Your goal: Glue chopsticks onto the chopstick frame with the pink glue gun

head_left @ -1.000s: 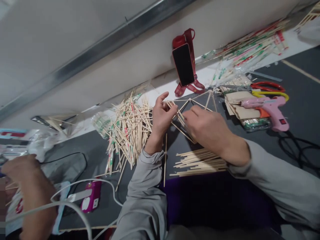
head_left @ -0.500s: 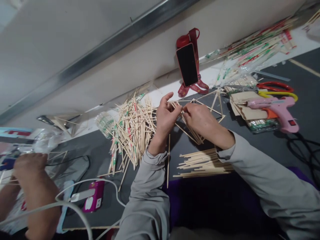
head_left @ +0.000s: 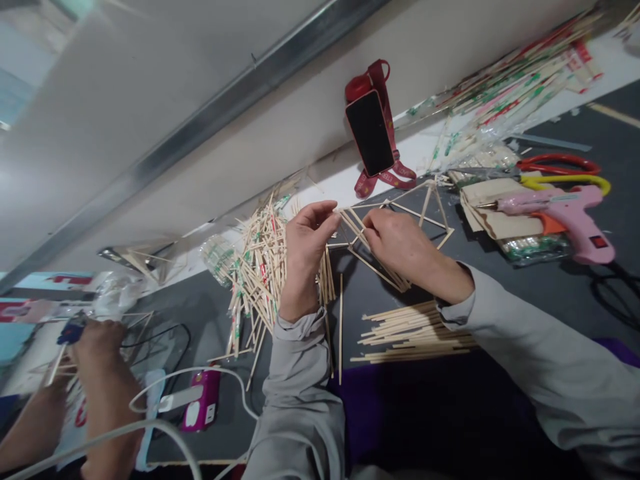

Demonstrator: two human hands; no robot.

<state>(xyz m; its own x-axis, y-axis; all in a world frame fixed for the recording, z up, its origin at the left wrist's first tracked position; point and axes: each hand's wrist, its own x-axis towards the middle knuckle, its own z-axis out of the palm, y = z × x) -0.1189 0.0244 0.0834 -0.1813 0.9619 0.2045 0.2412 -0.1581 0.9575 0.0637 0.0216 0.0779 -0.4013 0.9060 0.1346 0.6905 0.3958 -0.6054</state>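
My right hand (head_left: 400, 243) has its fingers closed on the thin wooden sticks of a stick frame (head_left: 376, 268), which lies on the dark table. Left of it, my left hand (head_left: 307, 250) has thumb and forefinger brought together near the frame's upper left end; whatever is between the fingertips is too small to tell. Triangles of joined sticks (head_left: 424, 212) extend to the right behind my right hand. Loose sticks (head_left: 415, 333) lie in a row nearer me, and a large pile of sticks (head_left: 260, 260) spreads beside my left hand.
A phone (head_left: 371, 133) leans on a red bottle at the back. Right are a pink glue gun (head_left: 575, 213), scissors with red and yellow handles (head_left: 560, 165) and packed sticks (head_left: 535, 248). At the left, another person's hands (head_left: 100, 347) work near a magenta power bank (head_left: 201, 400) and white cable.
My left hand has moved left, away from my right hand and the frame's sticks, uncovering their upper ends. My right hand stays at the frame. The view has shifted slightly.
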